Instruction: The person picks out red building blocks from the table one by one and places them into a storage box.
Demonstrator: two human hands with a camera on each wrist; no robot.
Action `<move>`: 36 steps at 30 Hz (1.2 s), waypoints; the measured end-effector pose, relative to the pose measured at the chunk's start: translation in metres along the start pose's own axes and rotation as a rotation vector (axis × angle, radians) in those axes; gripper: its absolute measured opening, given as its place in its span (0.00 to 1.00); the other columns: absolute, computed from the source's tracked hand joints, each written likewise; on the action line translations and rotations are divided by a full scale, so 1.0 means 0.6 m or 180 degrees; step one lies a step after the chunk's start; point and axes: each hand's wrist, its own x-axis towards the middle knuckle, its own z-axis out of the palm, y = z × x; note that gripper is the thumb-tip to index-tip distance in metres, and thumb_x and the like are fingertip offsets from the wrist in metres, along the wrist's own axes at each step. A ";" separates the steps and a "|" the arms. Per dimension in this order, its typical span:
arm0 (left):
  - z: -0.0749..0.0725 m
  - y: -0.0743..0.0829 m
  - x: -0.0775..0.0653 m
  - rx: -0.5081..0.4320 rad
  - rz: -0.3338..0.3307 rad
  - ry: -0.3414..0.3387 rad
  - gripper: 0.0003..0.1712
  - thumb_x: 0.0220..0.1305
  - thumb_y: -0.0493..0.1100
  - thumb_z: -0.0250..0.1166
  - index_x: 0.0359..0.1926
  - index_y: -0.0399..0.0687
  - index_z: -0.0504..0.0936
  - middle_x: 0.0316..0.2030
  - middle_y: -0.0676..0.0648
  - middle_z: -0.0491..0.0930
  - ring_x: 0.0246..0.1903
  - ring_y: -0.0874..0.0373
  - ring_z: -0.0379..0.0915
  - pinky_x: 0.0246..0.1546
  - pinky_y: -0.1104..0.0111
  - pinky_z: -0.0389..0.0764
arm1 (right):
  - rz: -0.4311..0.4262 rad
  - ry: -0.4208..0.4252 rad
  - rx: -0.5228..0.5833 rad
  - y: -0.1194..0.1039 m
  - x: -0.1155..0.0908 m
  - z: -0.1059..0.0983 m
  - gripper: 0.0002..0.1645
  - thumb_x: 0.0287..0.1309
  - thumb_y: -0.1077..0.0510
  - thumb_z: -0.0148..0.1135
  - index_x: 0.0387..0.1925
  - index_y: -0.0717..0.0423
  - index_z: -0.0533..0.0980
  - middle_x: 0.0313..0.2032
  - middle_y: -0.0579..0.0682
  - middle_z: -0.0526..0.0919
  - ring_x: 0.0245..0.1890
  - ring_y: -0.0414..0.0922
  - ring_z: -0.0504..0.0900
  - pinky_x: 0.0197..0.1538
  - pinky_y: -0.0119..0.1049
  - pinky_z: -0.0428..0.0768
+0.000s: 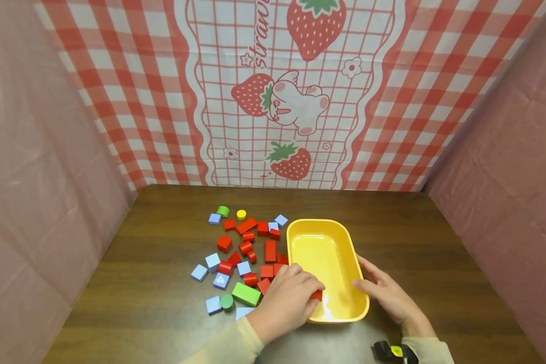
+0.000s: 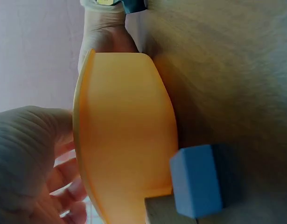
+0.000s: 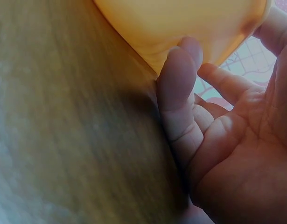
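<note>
The left hand (image 1: 293,298) is bent over the near left part of a yellow tray (image 1: 320,253), and a small red block (image 1: 317,295) is pinched between its thumb and fingertips. The right hand (image 1: 389,293) is partly open and holds the tray at its right side, with the thumb on the rim and the other fingers along the outer wall. The tray is smooth, with rounded corners, and it stands upright on the brown bench (image 1: 437,253). To its left lie scattered blocks. I count nine blue blocks (image 1: 213,262), one of them with a white mark, three green blocks (image 1: 246,294) and one yellow disc (image 1: 241,215). The loose red blocks (image 1: 270,251) are more than twelve; some are partly hidden, so their exact number I cannot tell.
</note>
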 end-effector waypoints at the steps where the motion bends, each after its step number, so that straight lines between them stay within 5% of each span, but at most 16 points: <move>1: 0.001 0.002 0.005 0.0001 -0.0014 -0.0108 0.08 0.59 0.50 0.70 0.41 0.61 0.85 0.37 0.63 0.81 0.36 0.64 0.61 0.40 0.69 0.66 | 0.0014 0.0012 -0.0002 0.001 0.000 0.000 0.41 0.65 0.60 0.60 0.75 0.59 0.54 0.69 0.61 0.61 0.59 0.48 0.70 0.52 0.29 0.76; 6: 0.009 0.013 0.029 0.0049 0.0031 -0.0599 0.08 0.55 0.54 0.74 0.30 0.65 0.82 0.24 0.67 0.76 0.27 0.64 0.59 0.32 0.71 0.63 | 0.0063 -0.0006 0.0029 0.002 -0.003 -0.001 0.41 0.66 0.60 0.59 0.75 0.58 0.54 0.68 0.61 0.62 0.58 0.50 0.71 0.51 0.31 0.77; 17: 0.016 0.017 0.057 0.0172 0.0087 -0.0961 0.15 0.51 0.56 0.76 0.20 0.67 0.76 0.15 0.68 0.68 0.24 0.65 0.61 0.28 0.70 0.61 | 0.0056 0.0010 0.0008 -0.002 -0.002 -0.003 0.40 0.66 0.59 0.59 0.75 0.59 0.55 0.69 0.61 0.61 0.59 0.49 0.70 0.52 0.29 0.76; 27: -0.003 0.003 0.035 -0.0137 0.0181 -0.0360 0.08 0.59 0.58 0.70 0.30 0.65 0.83 0.28 0.68 0.76 0.32 0.67 0.61 0.36 0.72 0.65 | 0.0018 -0.0003 0.0038 -0.004 -0.002 -0.005 0.39 0.67 0.61 0.58 0.74 0.62 0.54 0.68 0.64 0.61 0.58 0.49 0.72 0.51 0.31 0.77; 32: -0.036 -0.051 -0.011 -0.0122 -0.0103 0.0115 0.10 0.61 0.55 0.70 0.38 0.59 0.85 0.37 0.61 0.81 0.38 0.63 0.65 0.40 0.66 0.70 | 0.0095 -0.0022 -0.0017 -0.004 -0.001 -0.005 0.40 0.66 0.59 0.59 0.75 0.60 0.54 0.69 0.62 0.61 0.60 0.48 0.69 0.53 0.27 0.74; 36: -0.051 -0.101 -0.050 0.0128 -0.0434 -0.0018 0.08 0.57 0.53 0.73 0.35 0.58 0.87 0.34 0.58 0.81 0.36 0.59 0.67 0.37 0.64 0.71 | 0.0136 0.0006 -0.0063 -0.002 0.000 -0.005 0.40 0.66 0.58 0.60 0.75 0.59 0.55 0.69 0.59 0.61 0.61 0.48 0.68 0.52 0.26 0.73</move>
